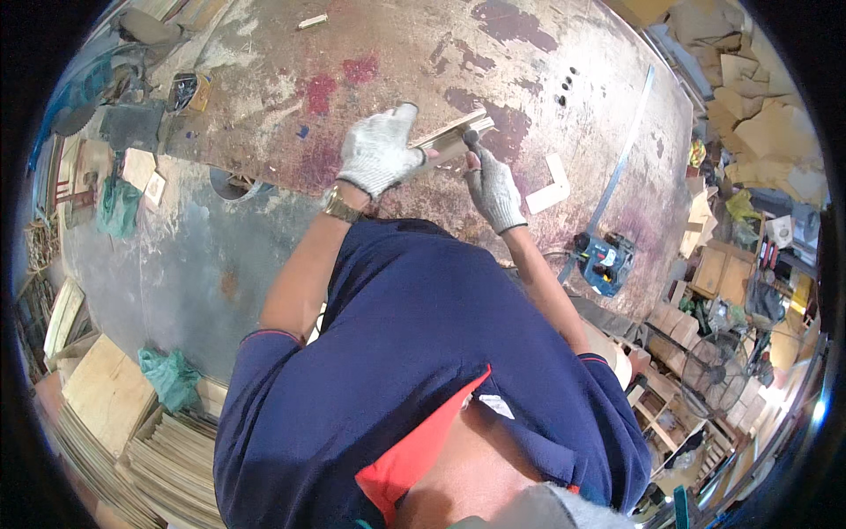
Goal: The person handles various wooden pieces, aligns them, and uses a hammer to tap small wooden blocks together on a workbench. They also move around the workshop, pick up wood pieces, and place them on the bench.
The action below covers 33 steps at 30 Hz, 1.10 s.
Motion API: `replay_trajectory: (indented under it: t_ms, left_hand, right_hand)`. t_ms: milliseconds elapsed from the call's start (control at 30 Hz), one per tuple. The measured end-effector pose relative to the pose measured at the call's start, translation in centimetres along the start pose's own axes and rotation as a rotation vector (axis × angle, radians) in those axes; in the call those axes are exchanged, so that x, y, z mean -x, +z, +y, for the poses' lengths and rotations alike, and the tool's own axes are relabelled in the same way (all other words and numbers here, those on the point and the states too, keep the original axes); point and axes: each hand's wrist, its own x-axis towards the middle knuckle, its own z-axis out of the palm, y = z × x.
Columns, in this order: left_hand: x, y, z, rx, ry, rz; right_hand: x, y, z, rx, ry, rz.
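Note:
My left hand [381, 152], in a white knitted glove with the thumb tip bare, closes round the near-left end of some light wooden strips [448, 132]. The strips lie close together and slant up to the right above the worktable. Toward their far end, my gloved right hand [495, 189] has its fingers curled against the wood. A dark rounded tip shows at those fingers; whether it is stained glove or a small object is unclear. Right of this hand, a pale L-shaped piece [548, 185] lies flat on the worn tabletop [397, 44].
A blue jigsaw [604, 262] rests at the right by a long metal strip [627, 141]. A small wood scrap [312, 21] lies at the far side. A round cutout [233, 183] interrupts the table's left part. Boards [167, 458] are stacked lower left; a fan [718, 368] stands right.

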Motion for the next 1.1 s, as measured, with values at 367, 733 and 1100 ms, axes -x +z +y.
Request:
replay_trajectory:
  t_ms: [367, 733, 1100]
  left_hand:
    - [-3.1, 4.1, -1.0, 0.021, -0.183, -0.148]
    - [-1.9, 4.9, 0.0, -0.058, -0.112, -0.050]
    - [1.4, 6.7, 2.7, -0.087, -0.059, -0.026]
  right_hand:
    - [-3.2, 3.5, 0.7, -0.231, 0.222, -0.086]
    - [-2.4, 3.1, 1.2, -0.288, 0.173, -0.049]
    - [2.0, 0.7, 0.5, -0.127, 0.296, -0.067]
